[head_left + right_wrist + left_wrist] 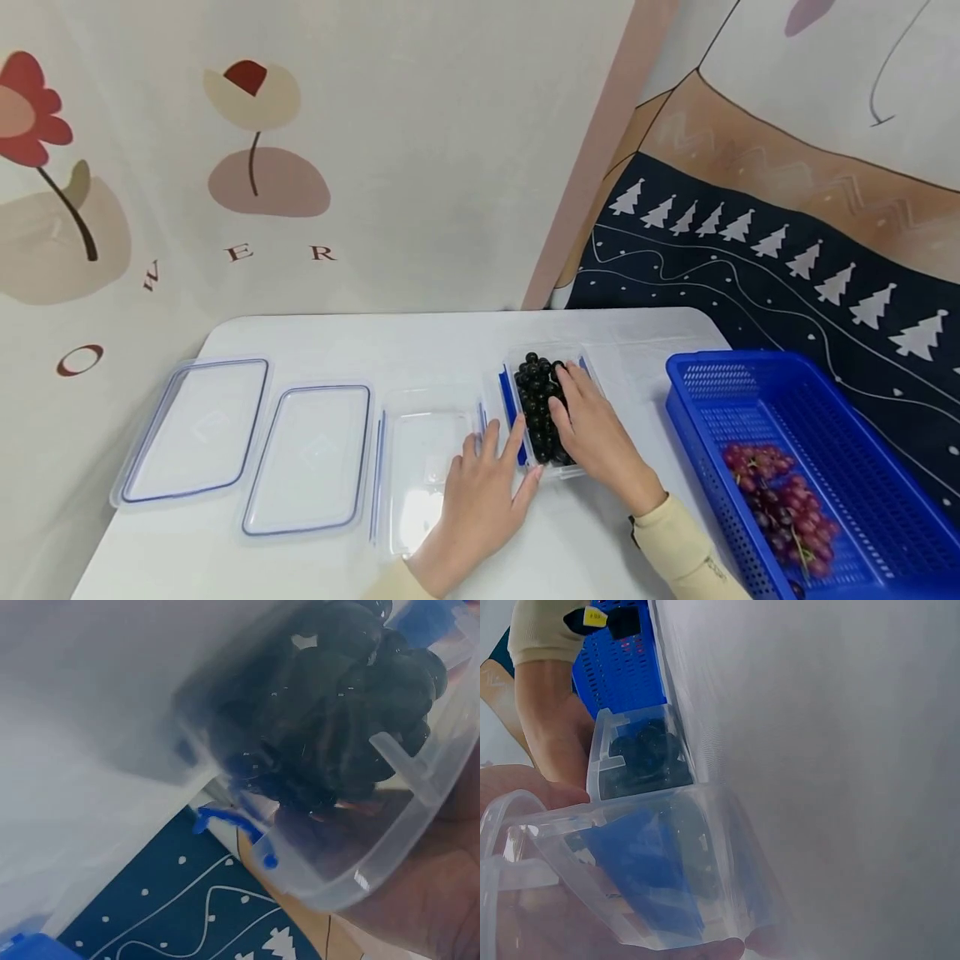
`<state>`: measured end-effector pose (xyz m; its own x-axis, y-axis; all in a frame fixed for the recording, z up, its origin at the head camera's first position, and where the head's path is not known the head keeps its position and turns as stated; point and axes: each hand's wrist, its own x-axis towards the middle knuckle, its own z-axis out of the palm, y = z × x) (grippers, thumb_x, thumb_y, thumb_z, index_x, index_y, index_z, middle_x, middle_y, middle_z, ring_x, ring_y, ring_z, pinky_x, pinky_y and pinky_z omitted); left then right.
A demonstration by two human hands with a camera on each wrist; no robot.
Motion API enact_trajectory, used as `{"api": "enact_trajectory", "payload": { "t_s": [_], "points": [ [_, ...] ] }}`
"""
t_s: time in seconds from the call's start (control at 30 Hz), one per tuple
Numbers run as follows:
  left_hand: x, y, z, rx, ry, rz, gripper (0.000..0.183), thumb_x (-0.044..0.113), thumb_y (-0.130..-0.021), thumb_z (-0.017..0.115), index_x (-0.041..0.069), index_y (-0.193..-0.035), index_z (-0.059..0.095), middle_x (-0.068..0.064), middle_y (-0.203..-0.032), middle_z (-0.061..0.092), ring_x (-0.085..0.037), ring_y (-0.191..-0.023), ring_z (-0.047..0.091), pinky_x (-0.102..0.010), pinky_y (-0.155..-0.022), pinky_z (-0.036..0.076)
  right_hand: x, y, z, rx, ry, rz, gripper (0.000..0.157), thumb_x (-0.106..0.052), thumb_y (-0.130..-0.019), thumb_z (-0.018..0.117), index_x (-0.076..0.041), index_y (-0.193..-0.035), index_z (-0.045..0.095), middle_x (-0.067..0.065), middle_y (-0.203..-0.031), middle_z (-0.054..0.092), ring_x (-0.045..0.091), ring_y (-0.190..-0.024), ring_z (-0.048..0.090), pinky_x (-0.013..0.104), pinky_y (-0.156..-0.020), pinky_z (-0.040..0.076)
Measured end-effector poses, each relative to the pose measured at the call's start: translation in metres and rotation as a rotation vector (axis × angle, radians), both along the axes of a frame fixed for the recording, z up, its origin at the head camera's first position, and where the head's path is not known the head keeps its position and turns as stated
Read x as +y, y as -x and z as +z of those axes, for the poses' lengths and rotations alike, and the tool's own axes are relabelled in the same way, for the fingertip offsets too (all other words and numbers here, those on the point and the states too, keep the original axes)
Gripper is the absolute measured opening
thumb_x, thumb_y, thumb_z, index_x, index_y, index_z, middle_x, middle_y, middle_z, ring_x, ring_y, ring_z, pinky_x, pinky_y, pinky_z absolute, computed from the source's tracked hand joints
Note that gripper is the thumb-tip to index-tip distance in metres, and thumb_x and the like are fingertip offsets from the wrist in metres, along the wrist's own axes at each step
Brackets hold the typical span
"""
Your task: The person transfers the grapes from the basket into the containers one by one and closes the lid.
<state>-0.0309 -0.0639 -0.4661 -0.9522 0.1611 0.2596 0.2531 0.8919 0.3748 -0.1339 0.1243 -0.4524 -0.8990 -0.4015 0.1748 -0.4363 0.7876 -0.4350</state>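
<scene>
Black grapes (534,400) fill a clear plastic container (561,473) with blue side clips, standing right of the table's middle. My right hand (596,429) rests over the right part of the bunch, its extended fingers touching the grapes. Through the container wall in the right wrist view, the dark grapes (337,697) look tightly packed. My left hand (483,508) has its fingers spread, with the fingertips at the container's left side. Beneath that hand, a second clear container (408,425) holds nothing; its wall (697,847) fills the front of the left wrist view.
Two clear lids with blue seals, one at the far left (197,429) and one nearer (309,458), lie on the white table (420,346). A blue plastic basket (697,433) on the right holds red grapes (791,508). Printed cloths hang behind the table.
</scene>
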Motion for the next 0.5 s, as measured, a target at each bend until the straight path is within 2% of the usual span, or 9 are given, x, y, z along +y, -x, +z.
{"api": "enact_trajectory", "payload": {
  "t_s": [0.17,0.5],
  "points": [
    [-0.0018,0.0002,0.0012,-0.010,-0.008,-0.005,0.068,0.049,-0.112,0.056,0.009,-0.167,0.046,-0.030,-0.153,0.054,-0.055,-0.126,0.059,-0.061,-0.088,0.058,-0.0055,0.0024,-0.0024,-0.042,-0.076,0.023,0.072,-0.036,-0.117,0.051,0.006,-0.169,0.026,0.029,-0.177,0.016,0.049,-0.163,0.012,0.075,-0.121,0.024],
    [-0.0013,-0.0009,0.0044,-0.034,0.005,-0.011,0.070,0.051,-0.112,0.055,0.010,-0.167,0.045,-0.029,-0.154,0.053,-0.054,-0.127,0.059,-0.061,-0.089,0.058,-0.0022,0.0005,-0.0018,-0.035,-0.174,0.057,0.085,-0.051,-0.114,0.053,0.006,-0.170,0.024,0.027,-0.177,0.015,0.049,-0.163,0.012,0.076,-0.121,0.025]
  ]
}}
